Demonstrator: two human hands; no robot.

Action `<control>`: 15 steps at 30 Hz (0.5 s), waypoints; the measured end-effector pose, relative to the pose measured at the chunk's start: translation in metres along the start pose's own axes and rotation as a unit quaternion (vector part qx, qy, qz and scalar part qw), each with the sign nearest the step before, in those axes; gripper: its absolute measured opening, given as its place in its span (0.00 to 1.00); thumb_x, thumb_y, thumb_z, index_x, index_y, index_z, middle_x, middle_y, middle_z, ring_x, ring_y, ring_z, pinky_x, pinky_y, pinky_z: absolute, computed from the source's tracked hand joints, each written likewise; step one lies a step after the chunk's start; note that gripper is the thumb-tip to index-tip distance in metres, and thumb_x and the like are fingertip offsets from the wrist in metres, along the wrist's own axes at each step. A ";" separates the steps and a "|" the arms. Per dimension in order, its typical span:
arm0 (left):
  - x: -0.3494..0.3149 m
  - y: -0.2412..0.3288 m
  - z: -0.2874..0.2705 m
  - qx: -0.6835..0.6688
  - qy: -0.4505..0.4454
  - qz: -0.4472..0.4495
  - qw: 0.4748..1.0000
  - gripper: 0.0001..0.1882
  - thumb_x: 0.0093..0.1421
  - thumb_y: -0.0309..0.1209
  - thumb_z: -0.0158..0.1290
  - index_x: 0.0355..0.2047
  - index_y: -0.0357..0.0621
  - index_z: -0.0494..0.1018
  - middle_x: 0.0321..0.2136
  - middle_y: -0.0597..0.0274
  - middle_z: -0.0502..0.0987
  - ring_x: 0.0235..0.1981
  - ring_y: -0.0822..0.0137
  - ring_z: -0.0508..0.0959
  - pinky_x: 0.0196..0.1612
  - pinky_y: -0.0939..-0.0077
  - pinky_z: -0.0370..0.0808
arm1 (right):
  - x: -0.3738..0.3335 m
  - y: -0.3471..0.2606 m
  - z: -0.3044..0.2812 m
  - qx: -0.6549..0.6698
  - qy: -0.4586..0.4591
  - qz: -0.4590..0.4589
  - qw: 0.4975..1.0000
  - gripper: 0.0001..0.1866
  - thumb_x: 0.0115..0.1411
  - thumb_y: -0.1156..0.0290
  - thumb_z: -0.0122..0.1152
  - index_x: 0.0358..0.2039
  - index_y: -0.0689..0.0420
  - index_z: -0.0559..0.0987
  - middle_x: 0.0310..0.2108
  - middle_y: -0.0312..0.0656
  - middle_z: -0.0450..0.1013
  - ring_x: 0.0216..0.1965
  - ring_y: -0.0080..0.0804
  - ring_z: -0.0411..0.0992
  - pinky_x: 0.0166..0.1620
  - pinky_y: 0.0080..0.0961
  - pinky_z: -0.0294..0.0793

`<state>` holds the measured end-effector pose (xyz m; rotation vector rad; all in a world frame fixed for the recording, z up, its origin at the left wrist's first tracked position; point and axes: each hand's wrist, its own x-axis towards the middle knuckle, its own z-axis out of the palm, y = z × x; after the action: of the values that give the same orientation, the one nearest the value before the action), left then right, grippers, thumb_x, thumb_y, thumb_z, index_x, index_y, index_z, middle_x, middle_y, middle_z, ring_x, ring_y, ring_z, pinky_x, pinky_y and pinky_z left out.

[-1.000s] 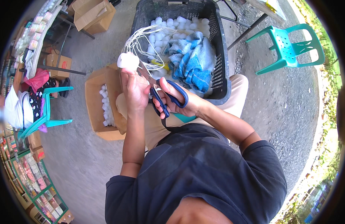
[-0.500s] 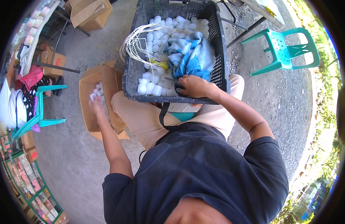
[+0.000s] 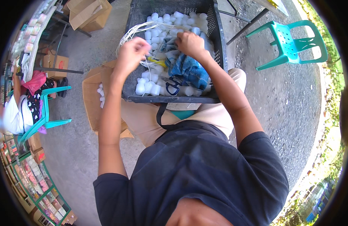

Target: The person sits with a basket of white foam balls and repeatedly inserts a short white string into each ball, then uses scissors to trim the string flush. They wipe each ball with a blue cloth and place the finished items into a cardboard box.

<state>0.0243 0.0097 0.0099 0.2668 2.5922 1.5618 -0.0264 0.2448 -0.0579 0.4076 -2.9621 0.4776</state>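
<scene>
My left hand point(image 3: 133, 53) is over the left side of a black plastic crate point(image 3: 151, 99), beside a looped bundle of white string point(image 3: 133, 33). Its fingers are bent and smeared by motion. Above the blue-grey towel point(image 3: 187, 69), my right hand point(image 3: 191, 44) has its fingers curled down; whatever they hold is hidden. Dark-handled scissors point(image 3: 172, 89) lie near the crate's front edge, on many small white cylinders point(image 3: 155, 89). Something yellow point(image 3: 157, 62) shows between the string and the towel.
An open cardboard box point(image 3: 91, 103) with more white pieces stands left of my knee. A green plastic chair point(image 3: 291, 43) is at the right, and another green chair point(image 3: 45, 109) at the left, beside a person in white point(image 3: 16, 115). Tables and shelves line the left side.
My left hand has come up from the cardboard box to the string over the crate. My right hand has let go of the scissors and moved farther in, above the towel.
</scene>
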 end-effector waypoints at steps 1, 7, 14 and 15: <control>0.005 -0.002 0.019 0.022 -0.141 -0.064 0.988 0.07 0.61 0.30 0.52 0.31 0.38 0.75 0.19 0.63 0.77 0.19 0.74 0.75 0.26 0.80 0.72 | 0.000 -0.001 -0.015 0.027 0.038 0.012 0.999 0.15 0.58 0.54 0.56 0.35 0.52 0.78 0.34 0.47 0.76 0.39 0.49 0.76 0.39 0.42 0.76; 0.000 -0.100 0.095 0.581 -0.312 -0.014 0.751 0.25 0.52 0.30 0.54 0.49 0.29 0.70 0.43 0.39 0.76 0.44 0.47 0.78 0.49 0.59 0.74 | -0.014 0.033 -0.098 0.673 0.055 0.073 0.734 0.13 0.67 0.57 0.45 0.37 0.50 0.75 0.36 0.37 0.77 0.36 0.42 0.77 0.39 0.42 0.75; 0.010 -0.112 0.106 0.479 -0.225 -0.049 0.847 0.27 0.49 0.24 0.56 0.49 0.28 0.61 0.37 0.39 0.77 0.40 0.44 0.79 0.43 0.57 0.76 | -0.062 0.046 -0.041 0.950 -0.222 0.220 -0.024 0.14 0.62 0.86 0.40 0.47 0.65 0.68 0.34 0.47 0.72 0.35 0.37 0.75 0.31 0.18 0.80; 0.011 -0.113 0.107 0.466 -0.214 -0.056 0.857 0.27 0.49 0.24 0.56 0.49 0.28 0.61 0.37 0.39 0.77 0.40 0.44 0.79 0.43 0.57 0.76 | -0.058 0.054 -0.037 0.962 -0.234 0.140 0.002 0.13 0.62 0.85 0.41 0.46 0.64 0.68 0.32 0.46 0.72 0.33 0.34 0.75 0.28 0.17 0.78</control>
<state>0.0221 0.0530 -0.1404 0.4466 2.6718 0.0576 0.0161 0.3199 -0.0477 0.1151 -0.2992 -2.3404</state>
